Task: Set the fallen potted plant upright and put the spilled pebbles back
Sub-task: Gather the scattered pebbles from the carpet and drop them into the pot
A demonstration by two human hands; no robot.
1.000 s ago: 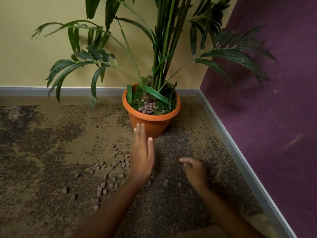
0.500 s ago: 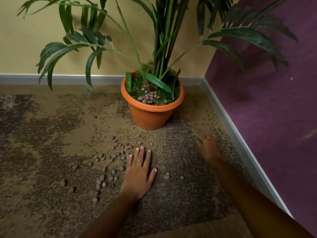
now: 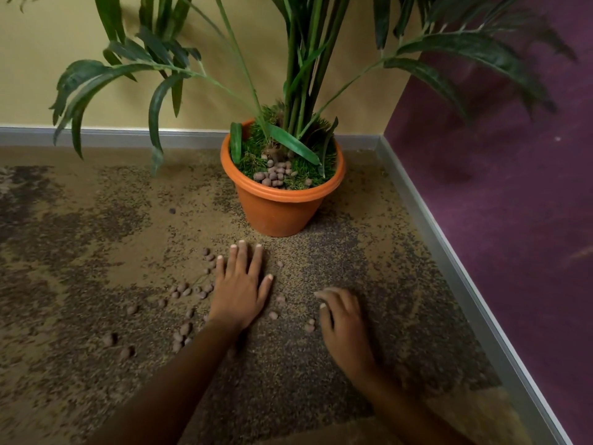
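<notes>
One orange pot (image 3: pixel 279 213) is shown standing upright near the far right corner of the carpet (image 3: pixel 80 239). One palm-like plant (image 3: pixel 298 75) is rooted in it, amid green moss-like filling. About fifteen brown pebbles in the pot (image 3: pixel 274 176) are heaped at the front of the stems (packed too tightly for an exact count). Roughly two dozen spilled pebbles (image 3: pixel 189 290) are scattered over the carpet in front of the pot, most of them toward the left. One lies apart, further back and darker.

Two bare hands are seen. The left hand (image 3: pixel 240 284) is laid flat on the carpet just in front of the pot, its fingers straight and slightly spread. Pebbles lie just beside its little-finger side, and nothing is gripped. The right hand (image 3: pixel 340 319) is held low to the right, blurred, with its fingers loosely bent downward. Two pebbles lie just beside its thumb side, but whether anything is held beneath it cannot be told.

The carpet is bordered by a grey skirting board (image 3: pixel 449 252), with a yellow wall (image 3: pixel 48 43) behind and a purple wall (image 3: pixel 513 187) to the right. Drooping fronds (image 3: pixel 157 117) hang over the carpet left of the pot, and the left forearm is stretched across part of the scattered patch.
</notes>
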